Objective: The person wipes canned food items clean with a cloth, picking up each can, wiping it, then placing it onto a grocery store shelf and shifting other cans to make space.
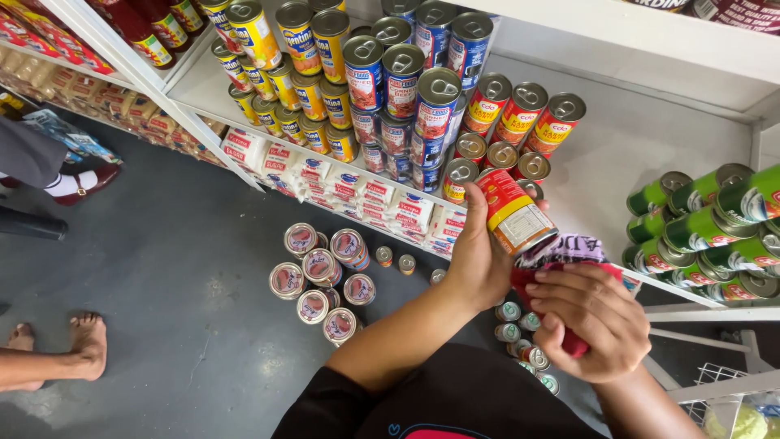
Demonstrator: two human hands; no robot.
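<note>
Up close, left hand [479, 260] gripping a red-and-yellow-labelled can [513, 211], right hand [593, 321] closed on a red cloth [569, 258].

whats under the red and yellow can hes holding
A red cloth bunched in the right hand sits under the left hand's red and yellow can; the can's bottom is covered.

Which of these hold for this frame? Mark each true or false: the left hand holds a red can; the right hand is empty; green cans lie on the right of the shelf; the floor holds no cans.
1. The left hand holds a red can. True.
2. The right hand is empty. False: it grips a red cloth against the can's bottom end.
3. Green cans lie on their sides at the right of the white shelf. True.
4. The floor holds no cans. False: a cluster of cans stands on the grey floor.
</note>
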